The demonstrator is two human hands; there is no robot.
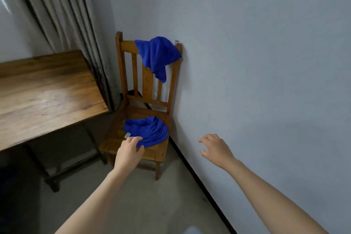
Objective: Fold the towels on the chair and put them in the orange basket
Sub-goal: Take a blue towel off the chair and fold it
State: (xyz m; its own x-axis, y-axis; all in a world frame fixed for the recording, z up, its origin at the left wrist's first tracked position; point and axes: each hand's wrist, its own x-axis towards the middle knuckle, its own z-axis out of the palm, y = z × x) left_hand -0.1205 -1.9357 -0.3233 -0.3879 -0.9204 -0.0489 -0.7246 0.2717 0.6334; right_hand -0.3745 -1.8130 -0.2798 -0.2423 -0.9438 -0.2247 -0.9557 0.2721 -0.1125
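A wooden chair (131,70) stands in the corner against the wall. One blue towel (157,55) hangs crumpled over the top right of its backrest. A second blue towel (150,129) lies bunched on the seat. My left hand (129,152) reaches over the seat's front, its fingertips curled onto the near edge of the seat towel. My right hand (214,148) hovers in the air to the right of the chair, in front of the wall, fingers spread and holding nothing. No orange basket is in view.
A wooden table (43,91) stands to the left of the chair, its corner close to the seat. Grey curtains (62,15) hang behind it. A pale wall (266,62) with a dark skirting runs along the right. Grey floor lies in front.
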